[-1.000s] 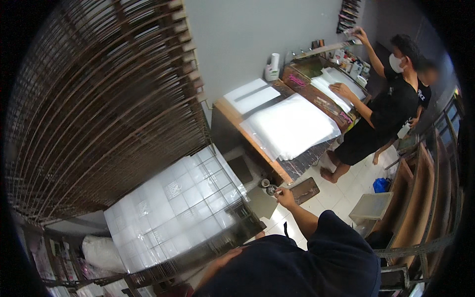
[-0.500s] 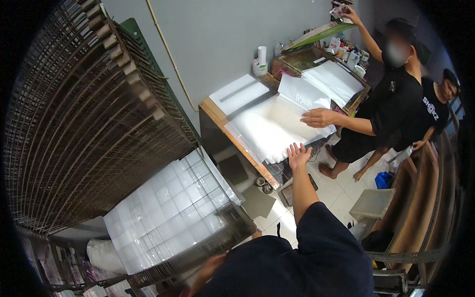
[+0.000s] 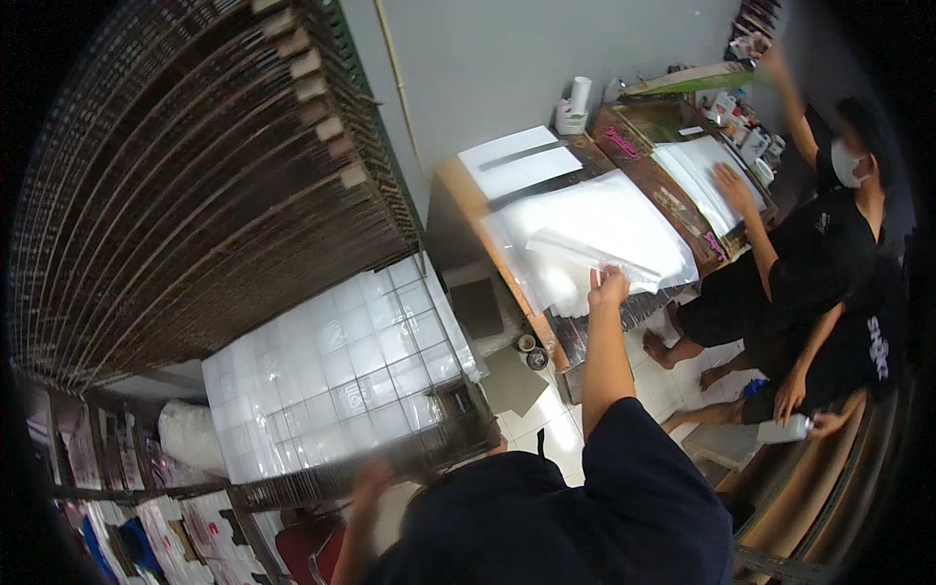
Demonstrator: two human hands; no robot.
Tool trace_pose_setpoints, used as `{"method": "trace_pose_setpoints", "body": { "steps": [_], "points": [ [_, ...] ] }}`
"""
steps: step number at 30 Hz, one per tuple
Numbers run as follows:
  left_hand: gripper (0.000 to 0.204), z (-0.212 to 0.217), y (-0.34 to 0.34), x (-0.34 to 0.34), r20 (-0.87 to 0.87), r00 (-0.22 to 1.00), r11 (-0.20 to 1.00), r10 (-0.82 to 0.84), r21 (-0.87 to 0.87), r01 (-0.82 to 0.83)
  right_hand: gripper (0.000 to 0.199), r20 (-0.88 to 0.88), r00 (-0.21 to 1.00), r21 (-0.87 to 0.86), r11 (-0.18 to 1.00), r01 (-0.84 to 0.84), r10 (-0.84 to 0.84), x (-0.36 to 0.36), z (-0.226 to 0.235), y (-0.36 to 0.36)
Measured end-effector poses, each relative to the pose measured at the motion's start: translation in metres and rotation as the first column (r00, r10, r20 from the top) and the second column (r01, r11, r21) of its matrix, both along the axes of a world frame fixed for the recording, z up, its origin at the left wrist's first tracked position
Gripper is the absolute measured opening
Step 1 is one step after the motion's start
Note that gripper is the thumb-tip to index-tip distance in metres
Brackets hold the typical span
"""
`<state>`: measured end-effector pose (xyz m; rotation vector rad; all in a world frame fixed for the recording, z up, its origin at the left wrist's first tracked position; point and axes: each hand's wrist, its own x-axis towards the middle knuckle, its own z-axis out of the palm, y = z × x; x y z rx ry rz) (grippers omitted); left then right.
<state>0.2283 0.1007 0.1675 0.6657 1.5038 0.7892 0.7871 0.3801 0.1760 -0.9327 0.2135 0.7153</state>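
On the far table, the right hand pinches a clear sheet; whether the blurred left hand grips, I cannot tell. The left rack holds translucent pieces; a floor cup has unclear contents.

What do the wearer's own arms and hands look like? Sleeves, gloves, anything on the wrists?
Right arm: loose, dark navy short sleeve, bare forearm; no glove or wristband visible on the right hand. The left hand is blurred, so small details there can't be told.
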Motion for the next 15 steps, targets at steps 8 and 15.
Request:
{"method": "trace_pose_setpoints", "body": {
  "steps": [8, 15],
  "points": [
    [0.092, 0.059, 0.125, 0.138, 0.582, 0.808, 0.905, -0.088, -0.292, 0.309, 0.041, 0.437, 0.841, 0.005, 0.934, -0.357, 0.319, -0.091, 0.172, -0.092],
    [0.124, 0.022, 0.196, 0.172, 0.997, 0.071, 0.974, 0.043, -0.058, 0.219, 0.051, 0.478, 0.623, 0.039, 0.694, -0.719, 0.619, -0.161, 0.258, -0.146]
  ]
}}
